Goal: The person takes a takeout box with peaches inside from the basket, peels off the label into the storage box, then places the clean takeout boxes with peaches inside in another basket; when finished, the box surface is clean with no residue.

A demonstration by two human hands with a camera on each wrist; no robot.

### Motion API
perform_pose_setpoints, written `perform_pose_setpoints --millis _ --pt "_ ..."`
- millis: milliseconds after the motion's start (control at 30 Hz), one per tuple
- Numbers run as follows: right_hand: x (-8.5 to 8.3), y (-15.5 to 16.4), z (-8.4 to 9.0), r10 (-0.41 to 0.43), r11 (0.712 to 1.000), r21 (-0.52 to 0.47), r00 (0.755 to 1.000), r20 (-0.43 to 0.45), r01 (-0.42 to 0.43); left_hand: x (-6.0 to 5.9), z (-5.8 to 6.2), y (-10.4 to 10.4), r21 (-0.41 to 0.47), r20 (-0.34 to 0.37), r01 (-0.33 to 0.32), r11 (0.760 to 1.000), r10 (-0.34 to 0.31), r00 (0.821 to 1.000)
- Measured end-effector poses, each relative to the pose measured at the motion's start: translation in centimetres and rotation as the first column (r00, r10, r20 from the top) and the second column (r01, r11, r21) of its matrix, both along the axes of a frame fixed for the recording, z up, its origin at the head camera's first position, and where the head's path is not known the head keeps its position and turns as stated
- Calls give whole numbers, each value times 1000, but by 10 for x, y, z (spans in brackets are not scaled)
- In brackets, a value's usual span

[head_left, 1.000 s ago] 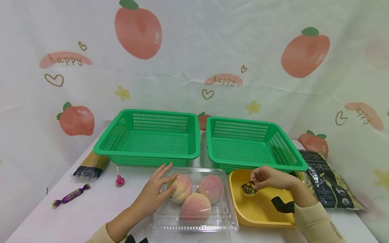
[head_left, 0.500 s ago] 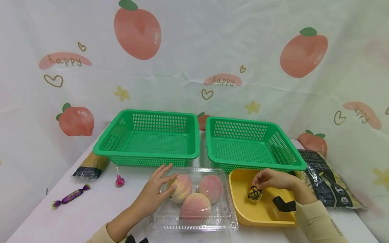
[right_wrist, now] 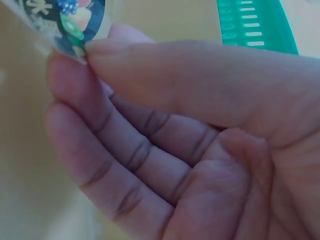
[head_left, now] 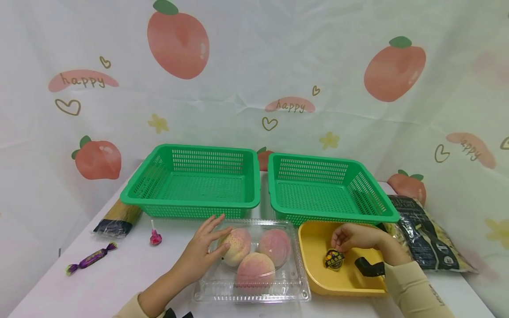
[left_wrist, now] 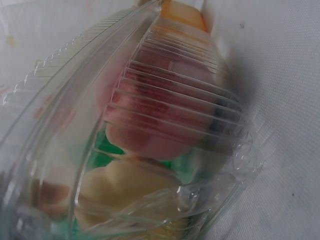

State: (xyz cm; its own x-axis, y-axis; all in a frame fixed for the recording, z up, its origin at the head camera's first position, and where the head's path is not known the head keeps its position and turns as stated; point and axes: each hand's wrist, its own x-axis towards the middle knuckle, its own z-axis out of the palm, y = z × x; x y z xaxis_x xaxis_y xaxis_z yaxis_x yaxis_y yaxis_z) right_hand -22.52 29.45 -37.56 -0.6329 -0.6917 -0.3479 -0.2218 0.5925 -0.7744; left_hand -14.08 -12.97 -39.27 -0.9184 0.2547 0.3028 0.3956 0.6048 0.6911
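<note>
My left hand (head_left: 202,252) rests on the left side of a clear plastic clamshell box (head_left: 288,285), its fingers spread over the lid. Inside the shut box lie three pink and yellow peaches (head_left: 256,268); the left wrist view shows them through the ribbed plastic wall (left_wrist: 170,105). Over a yellow basin (head_left: 318,279) to the box's right, my right hand (head_left: 358,237) pinches a small dark label sticker (head_left: 334,259) between thumb and forefinger. Seen close in the right wrist view, the sticker (right_wrist: 80,20) carries printed fruit and pale characters, and its edge sits at the thumb tip.
Two green baskets (head_left: 191,204) (head_left: 334,217) stand side by side behind the box and basin. Leftward lie a pink lollipop (head_left: 155,237), a purple wrapped candy (head_left: 91,259) and a brown packet (head_left: 119,218). A black and clear food bag (head_left: 425,238) lies at the right.
My right hand has moved slightly right and down with the sticker, whose printed face has turned toward the head camera. The left hand keeps its place on the box.
</note>
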Motion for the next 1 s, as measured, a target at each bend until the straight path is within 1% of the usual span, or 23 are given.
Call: perform_pose_setpoints --millis 233,433,533,767,867,1000 --pt "-3 3 -3 16 1000 13 1000 -18 -15 0 0 0 3 1 1 1000 -1 1000" --pt "-2 2 0 12 1000 29 999 -39 -10 0 -1 -1 7 8 0 1000 0 1000" --pt "1 0 5 4 999 37 998 -69 -2 0 -2 -1 9 4 -1 1000 1 1000" --pt "11 -7 19 21 999 36 989 -146 -16 0 -2 0 8 6 1 1000 -1 1000" --pt "17 -11 26 26 999 41 985 -169 -20 0 -2 0 13 8 -2 1000 2 1000" --pt "24 -17 39 21 1000 18 983 -184 -19 0 -2 0 12 2 -4 1000 4 1000"
